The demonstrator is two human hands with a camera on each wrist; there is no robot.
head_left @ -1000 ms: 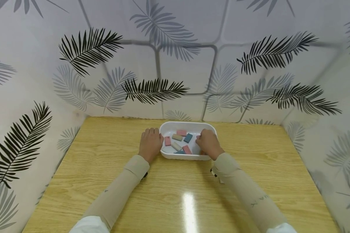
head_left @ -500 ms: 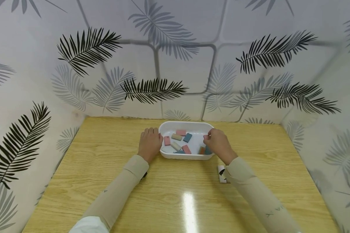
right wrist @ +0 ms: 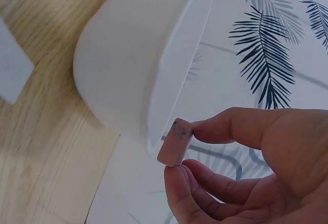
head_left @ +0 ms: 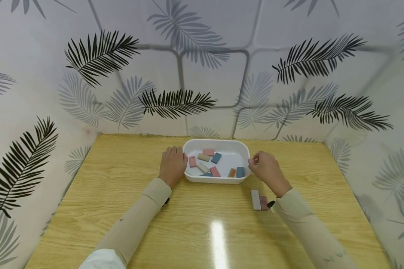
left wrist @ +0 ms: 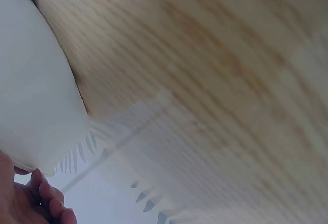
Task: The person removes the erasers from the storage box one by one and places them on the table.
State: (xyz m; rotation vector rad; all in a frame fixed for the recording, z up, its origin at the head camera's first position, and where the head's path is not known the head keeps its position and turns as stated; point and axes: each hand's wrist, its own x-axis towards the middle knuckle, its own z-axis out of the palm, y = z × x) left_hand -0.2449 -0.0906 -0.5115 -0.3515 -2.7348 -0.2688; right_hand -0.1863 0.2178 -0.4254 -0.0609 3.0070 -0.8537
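Pink block (right wrist: pixel 175 143) shows right of centre in my head view, clamped in the fingers (right wrist: pixel 178 188) of the right hand (head_left: pixel 267 171) beside the white tray (head_left: pixel 215 180); I see the left hand (head_left: pixel 173 165) gripping its left rim.

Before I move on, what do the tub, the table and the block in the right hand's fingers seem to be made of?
Tub: probably plastic; smooth, white, softly shiny, thin-edged.
Table: wood or wood-look laminate, since it shows brown grain and a glossy glare.
Block: matte pink with dark smudges; perhaps eraser rubber, or painted wood.
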